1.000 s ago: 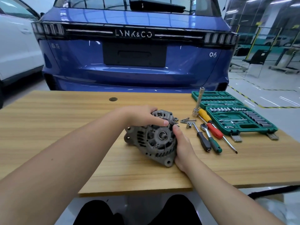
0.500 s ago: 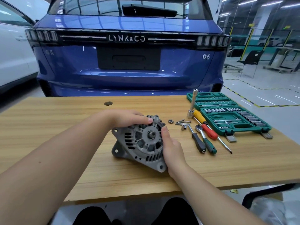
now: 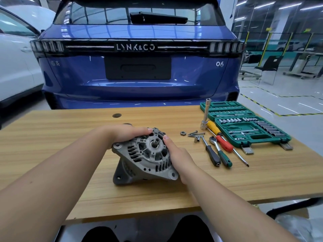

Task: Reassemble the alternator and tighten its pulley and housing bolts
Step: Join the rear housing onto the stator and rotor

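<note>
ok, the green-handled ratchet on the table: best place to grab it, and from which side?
Take the ratchet by its green handle, the thick near end, coming from above with the right hand. It lies flat with its head pointing away, and the black-handled driver and red screwdriver lie close on either side, so a side approach looks cramped. A top pinch across the handle seems the clearest grip.

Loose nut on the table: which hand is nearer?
Right. The right hand grips the alternator's right side, its fingertips just left of the nut. The left hand grips the far left top of the housing, farther from it.
</note>
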Motion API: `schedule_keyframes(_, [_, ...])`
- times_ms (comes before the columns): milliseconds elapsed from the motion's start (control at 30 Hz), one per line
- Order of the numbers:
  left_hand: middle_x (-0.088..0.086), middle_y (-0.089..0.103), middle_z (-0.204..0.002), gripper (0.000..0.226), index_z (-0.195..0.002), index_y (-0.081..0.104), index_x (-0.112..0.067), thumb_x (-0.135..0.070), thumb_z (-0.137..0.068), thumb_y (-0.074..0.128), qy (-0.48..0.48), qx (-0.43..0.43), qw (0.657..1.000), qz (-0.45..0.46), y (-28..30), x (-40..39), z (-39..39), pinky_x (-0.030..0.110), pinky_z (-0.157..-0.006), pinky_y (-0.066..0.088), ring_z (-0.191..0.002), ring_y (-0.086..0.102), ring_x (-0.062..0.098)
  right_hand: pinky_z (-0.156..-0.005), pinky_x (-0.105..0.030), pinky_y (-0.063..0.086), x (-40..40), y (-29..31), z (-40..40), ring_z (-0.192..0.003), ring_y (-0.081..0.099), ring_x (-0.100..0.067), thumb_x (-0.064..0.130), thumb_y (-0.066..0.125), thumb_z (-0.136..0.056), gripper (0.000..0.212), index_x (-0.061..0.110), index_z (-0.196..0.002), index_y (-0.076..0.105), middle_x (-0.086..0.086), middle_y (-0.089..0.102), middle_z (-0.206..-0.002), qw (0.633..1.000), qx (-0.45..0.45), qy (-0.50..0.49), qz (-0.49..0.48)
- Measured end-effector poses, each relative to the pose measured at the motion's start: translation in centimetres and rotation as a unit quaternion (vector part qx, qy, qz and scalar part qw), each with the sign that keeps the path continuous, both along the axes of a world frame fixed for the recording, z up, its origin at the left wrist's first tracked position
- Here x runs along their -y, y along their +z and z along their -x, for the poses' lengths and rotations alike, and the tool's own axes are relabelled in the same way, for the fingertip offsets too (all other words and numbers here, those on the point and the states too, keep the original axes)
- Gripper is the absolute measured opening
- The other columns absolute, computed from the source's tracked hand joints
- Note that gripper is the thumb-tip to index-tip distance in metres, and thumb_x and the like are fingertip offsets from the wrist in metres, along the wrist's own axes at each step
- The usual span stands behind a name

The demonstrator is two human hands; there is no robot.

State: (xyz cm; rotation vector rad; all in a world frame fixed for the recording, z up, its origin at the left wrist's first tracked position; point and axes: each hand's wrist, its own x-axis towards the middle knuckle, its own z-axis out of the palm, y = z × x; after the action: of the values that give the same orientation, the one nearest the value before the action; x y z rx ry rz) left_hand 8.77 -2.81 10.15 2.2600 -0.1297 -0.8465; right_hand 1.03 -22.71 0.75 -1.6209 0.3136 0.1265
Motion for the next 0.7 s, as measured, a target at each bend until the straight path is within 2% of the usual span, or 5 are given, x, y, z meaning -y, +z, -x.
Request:
schedule_keyframes(167, [0.014,0.078,-0.110,0.080,-0.121,0.069,-0.010,-0.065,-0.065,0.086,0.039,-0.042,0.992,0.114,-1.1,-1.0,0.9,0.035,-0.073,0.063,-0.094,0.078,0.031,-0.092,-0.044,0.058,0.0,-0.7,0.1,-0.086,0.076,-0.020,0.085,0.046,-0.081,0.071,0.024,-0.101,0.076,0.004,0.079,-0.088,1.000,0.011,0.004,0.021])
schedule_keyframes(367, [0.014,0.074,-0.123,0.063,-0.122,0.074,-0.014,-0.051,-0.072,0.084,0.104,-0.069,0.943,0.307,-5.5,-4.1,1.6,0.045,-0.091,0.054,-0.104,0.075,0.030,-0.092,-0.041,0.057,0.4,-0.9,-0.4,-0.088,0.075,-0.016,0.092,0.041,-0.072,0.080,0.026,-0.101,0.077,0.006,0.079,-0.090,0.998,0.016,0.040,0.044])
schedule_keyframes(500, [0.003,0.078,-0.118,0.055,-0.124,0.074,-0.020,-0.062,-0.089,0.065,0.163,0.020,0.941,0.297,-8.3,-4.1,1.3,0.042,-0.097,0.049,-0.114,0.070,0.025,-0.084,-0.037,0.056,1.5,-1.3,-1.0,-0.083,0.076,-0.016,0.086,0.036,-0.084,0.077,0.023,-0.094,0.079,0.003,0.079,-0.087,0.997,0.045,0.012,0.063])
schedule_keyframes(600, [0.005,0.080,-0.101,0.037,-0.116,0.075,-0.015,-0.047,-0.098,0.067,0.275,0.087,0.906,0.308,-10.2,-4.4,0.1,0.038,-0.082,0.057,-0.105,0.072,0.027,-0.074,-0.033,0.051,1.9,-2.6,-1.5,-0.082,0.072,-0.019,0.073,0.032,-0.096,0.072,0.019,-0.078,0.075,0.005,0.076,-0.075,0.984,0.119,-0.098,0.092])
schedule_keyframes(700, [0.010,0.080,-0.102,0.021,-0.106,0.073,-0.017,-0.036,-0.096,0.073,0.331,0.127,0.890,0.287,-11.2,-5.4,-1.3,0.045,-0.086,0.062,-0.094,0.074,0.026,-0.068,-0.032,0.046,2.0,-3.1,-2.3,-0.083,0.069,-0.021,0.067,0.031,-0.100,0.071,0.013,-0.081,0.073,-0.001,0.074,-0.078,0.974,0.151,-0.144,0.086])
